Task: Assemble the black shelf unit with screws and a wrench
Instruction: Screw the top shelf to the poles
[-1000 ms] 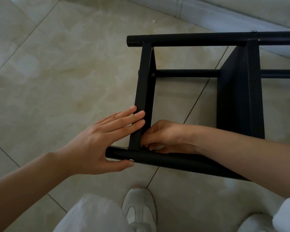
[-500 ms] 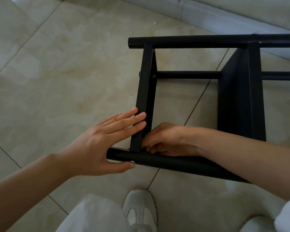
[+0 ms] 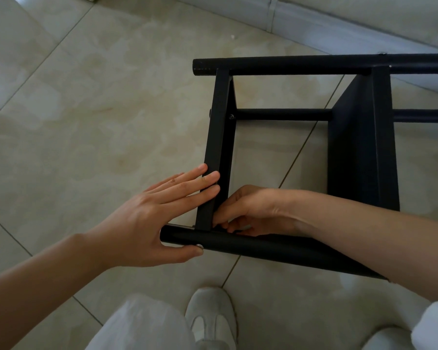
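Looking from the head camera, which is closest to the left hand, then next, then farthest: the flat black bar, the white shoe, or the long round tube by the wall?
1. Flat black bar: the left hand has its fingers resting on it.
2. White shoe: below the hand, toward the person.
3. Long round tube by the wall: farthest, at the frame's top.

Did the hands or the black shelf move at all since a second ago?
Hardly anything moved. The left hand lies as before, straight fingers flat on the black crossbar, thumb under the near tube. The right hand stays tucked inside the corner, fingers curled at the joint; what they hold is hidden. The shelf unit lies where it was on the floor.
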